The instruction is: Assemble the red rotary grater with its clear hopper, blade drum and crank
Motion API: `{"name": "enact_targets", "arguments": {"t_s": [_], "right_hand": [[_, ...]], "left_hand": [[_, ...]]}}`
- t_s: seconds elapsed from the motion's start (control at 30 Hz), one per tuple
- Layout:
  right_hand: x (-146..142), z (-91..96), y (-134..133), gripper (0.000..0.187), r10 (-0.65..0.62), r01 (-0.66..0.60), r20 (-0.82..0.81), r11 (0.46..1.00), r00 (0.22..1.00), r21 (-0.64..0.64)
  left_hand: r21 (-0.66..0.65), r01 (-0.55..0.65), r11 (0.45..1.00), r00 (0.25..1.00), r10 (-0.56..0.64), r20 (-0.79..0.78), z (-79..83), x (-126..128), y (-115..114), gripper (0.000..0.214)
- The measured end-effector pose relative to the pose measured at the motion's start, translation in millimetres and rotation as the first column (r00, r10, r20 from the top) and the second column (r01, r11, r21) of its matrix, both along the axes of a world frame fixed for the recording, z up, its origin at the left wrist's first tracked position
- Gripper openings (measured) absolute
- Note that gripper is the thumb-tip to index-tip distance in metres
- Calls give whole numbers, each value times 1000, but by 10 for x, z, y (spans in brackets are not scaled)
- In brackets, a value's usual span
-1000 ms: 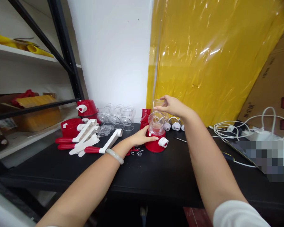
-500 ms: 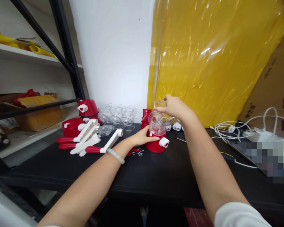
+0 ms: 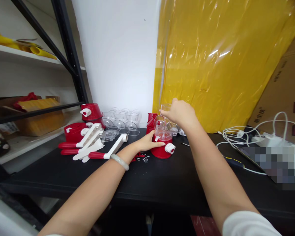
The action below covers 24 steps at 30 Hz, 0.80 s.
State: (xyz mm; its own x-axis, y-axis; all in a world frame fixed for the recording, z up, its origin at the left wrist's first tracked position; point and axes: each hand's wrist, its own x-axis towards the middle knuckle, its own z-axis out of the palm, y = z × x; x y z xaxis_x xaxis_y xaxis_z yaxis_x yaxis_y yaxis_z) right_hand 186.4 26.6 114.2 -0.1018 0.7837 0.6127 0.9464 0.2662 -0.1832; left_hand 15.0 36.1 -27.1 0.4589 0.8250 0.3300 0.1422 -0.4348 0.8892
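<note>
In front of me stands a rotary grater's red base, with a white knob on its right front. My left hand is closed around the base's left side, thumb across its upper front. Above the base sits a clear plastic grater housing, its round opening towards me. My right hand grips the upper rim of this housing, the fingertips partly hidden behind it. Whether the housing is seated fully in the base I cannot tell. Several small screws lie beside the base.
To the left lie red-handled white cranks, more red bases and clear housings. A dark screwdriver, white cables and a partly blurred flat device lie right. A black shelf post rises left.
My right hand has turned slightly over the top of the clear housing, and the housing has shifted a little with it. My left hand stays on the red base.
</note>
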Motion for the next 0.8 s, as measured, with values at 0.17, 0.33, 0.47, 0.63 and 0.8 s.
{"name": "enact_targets", "arguments": {"t_s": [0.17, 0.33, 0.47, 0.63, 0.8], "right_hand": [[-59, -17, -1, 63, -35, 35, -33, 999, 999, 8], [-57, -4, -19, 64, -30, 30, -32, 999, 999, 10], [-66, 6, -43, 63, -49, 49, -25, 999, 998, 1], [-95, -12, -34, 63, -77, 77, -24, 997, 997, 27], [-124, -18, -68, 62, -97, 97, -11, 994, 995, 54]], "left_hand": [[-42, 39, 998, 998, -37, 42, -37, -59, 58, 75], [-56, -2, 998, 998, 5, 59, -34, -57, 46, 76], [-38, 0, 999, 999, 2, 47, -25, -50, 43, 75], [26, 2, 1000, 1000, -2, 3, -12, -63, 25, 70], [81, 11, 997, 994, -2, -105, 120, -75, -53, 64]]}}
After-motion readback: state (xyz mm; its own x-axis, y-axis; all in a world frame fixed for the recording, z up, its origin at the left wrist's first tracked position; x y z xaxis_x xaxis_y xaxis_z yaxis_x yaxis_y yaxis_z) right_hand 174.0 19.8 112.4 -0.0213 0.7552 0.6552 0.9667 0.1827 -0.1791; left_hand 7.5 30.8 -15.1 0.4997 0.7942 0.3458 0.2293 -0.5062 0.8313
